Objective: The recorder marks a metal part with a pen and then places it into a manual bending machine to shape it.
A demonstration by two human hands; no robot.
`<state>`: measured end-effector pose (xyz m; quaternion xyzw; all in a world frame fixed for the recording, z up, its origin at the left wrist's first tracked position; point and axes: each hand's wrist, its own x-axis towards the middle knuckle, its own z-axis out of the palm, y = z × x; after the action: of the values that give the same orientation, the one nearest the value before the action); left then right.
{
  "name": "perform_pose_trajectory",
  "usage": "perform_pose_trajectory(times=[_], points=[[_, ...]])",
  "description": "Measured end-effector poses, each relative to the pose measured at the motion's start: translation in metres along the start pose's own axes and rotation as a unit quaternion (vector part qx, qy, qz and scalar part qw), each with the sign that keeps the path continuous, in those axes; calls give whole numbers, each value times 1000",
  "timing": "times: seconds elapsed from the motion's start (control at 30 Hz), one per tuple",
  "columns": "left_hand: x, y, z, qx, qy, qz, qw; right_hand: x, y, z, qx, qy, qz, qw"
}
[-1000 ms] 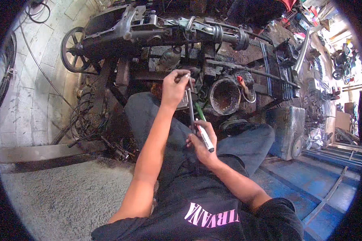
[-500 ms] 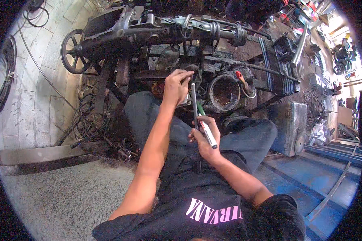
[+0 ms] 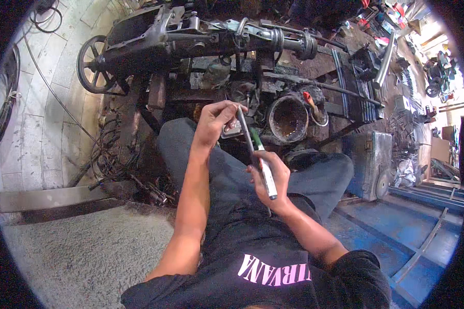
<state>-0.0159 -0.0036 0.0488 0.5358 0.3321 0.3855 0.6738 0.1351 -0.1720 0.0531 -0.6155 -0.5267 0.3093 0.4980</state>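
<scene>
Metal rod (image 3: 246, 129): L hand (image 3: 210, 125) pinched tip, R hand (image 3: 279, 174) gripped shaft w/ white marker (image 3: 268, 180); apparent tip-handling step, next prob. req'd steady hold.

Glare shines far right of the right hand (image 3: 280, 174); machinery (image 3: 191, 49) beyond the left hand (image 3: 211, 125) is dim; grainy edges bend.

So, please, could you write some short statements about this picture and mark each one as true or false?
1. The right hand holds a white marker. True.
2. The left hand grips a hammer. False: it is at the upper end of a thin grey rod.
3. A spoked wheel stands at the upper left. True.
4. The round container is covered by a lid. False: it is open at the top.
5. The shirt is white. False: it is black.
</scene>
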Motion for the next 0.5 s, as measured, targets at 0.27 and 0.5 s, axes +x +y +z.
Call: perform_pose_trajectory(times=[0.27, 0.5], points=[[-5, -1, 0, 14, 6, -7, 1000, 23, -8, 0, 92, 75, -18, 993], [-3, -2, 2, -27, -31, -26, 999, 21, -8, 19, 159, 94, 15, 983]])
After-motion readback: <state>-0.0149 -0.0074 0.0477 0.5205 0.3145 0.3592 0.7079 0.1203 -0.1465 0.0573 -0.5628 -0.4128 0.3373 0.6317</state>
